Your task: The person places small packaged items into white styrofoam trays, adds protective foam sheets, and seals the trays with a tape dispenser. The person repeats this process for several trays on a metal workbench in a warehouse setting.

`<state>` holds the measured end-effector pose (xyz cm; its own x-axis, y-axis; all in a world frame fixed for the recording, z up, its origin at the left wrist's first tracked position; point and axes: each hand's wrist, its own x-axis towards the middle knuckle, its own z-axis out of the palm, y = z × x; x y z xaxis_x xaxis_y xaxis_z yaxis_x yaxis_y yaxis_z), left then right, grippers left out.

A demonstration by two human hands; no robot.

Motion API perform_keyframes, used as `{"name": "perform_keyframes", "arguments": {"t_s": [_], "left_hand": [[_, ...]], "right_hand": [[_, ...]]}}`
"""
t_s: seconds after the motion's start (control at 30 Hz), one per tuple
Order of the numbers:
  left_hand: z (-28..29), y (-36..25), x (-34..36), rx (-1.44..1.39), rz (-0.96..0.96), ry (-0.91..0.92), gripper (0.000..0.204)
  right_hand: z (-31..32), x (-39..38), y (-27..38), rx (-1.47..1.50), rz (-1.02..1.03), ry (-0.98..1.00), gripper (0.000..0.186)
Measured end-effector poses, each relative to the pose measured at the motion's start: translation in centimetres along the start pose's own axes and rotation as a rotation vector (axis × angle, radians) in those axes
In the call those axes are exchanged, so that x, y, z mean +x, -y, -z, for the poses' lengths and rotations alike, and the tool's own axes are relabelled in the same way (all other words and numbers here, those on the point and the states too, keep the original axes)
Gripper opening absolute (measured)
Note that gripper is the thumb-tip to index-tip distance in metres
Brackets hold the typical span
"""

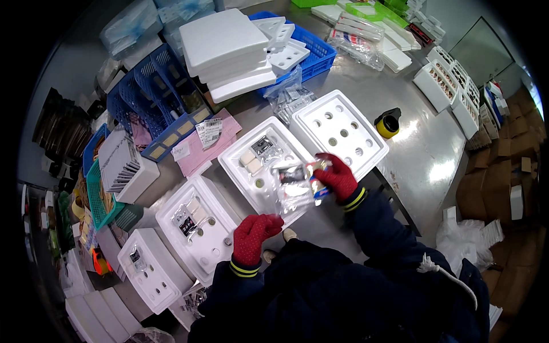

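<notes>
Both my hands wear red gloves with pale dots. My right hand (337, 177) is closed on the upper right side of a clear plastic bag (293, 191), which holds a dark item and a colourful printed part. At the bag's lower left corner, my left hand (255, 237) pinches the plastic. Beneath the bag sits a white foam box (234, 166) with round holes in its inset top. Two beige blocks (250, 162) and a small dark packet (263, 146) in clear wrap lie on that box. The bag hides part of its surface.
A second foam box (320, 110) adjoins on the right, with more boxes (171, 214) (128, 246) at left. Stacked white lids (223, 40), blue crates (146, 86) and a pink sheet (229, 128) lie farther off. A yellow-and-black tape roll (388, 126) rests on the metal table (412, 154).
</notes>
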<state>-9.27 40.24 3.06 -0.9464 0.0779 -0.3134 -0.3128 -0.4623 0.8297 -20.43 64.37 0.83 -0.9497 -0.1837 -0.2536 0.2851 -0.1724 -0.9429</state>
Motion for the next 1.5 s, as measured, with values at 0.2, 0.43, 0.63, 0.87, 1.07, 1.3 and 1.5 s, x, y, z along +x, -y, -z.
{"name": "perform_keyframes", "arguments": {"t_s": [0.2,0.43,0.63,0.87,1.07,1.3,1.5], "left_hand": [[1.4,3.9,-0.3,0.079,0.181,0.034,0.026],[3.9,3.2,-2.7,0.136,0.181,-0.142,0.027],[6.9,4.2,-5.5,-0.028,0.191,-0.228,0.024],[11.2,3.7,-11.8,-0.033,0.077,-0.368,0.019],[19.3,0.2,-16.5,0.198,-0.24,-0.688,0.018],[38.9,-4.6,-20.9,1.402,-0.5,-0.98,0.045],[46.8,-6.3,-18.4,1.666,-0.38,-0.905,0.06]], "right_hand": [[16.2,13.1,5.2,-0.584,0.316,-0.071,0.06],[11.3,15.2,-1.3,-1.416,0.561,-0.343,0.063],[11.6,18.2,-5.7,-1.692,0.647,-0.416,0.052],[7.4,18.0,-4.3,-1.512,0.813,-0.311,0.05],[-17.0,5.3,-5.2,-0.866,0.917,0.36,0.044],[-37.1,-4.5,-12.6,-0.686,0.811,0.756,0.046],[-52.8,-6.7,-20.4,-1.14,0.969,0.875,0.061]]}}
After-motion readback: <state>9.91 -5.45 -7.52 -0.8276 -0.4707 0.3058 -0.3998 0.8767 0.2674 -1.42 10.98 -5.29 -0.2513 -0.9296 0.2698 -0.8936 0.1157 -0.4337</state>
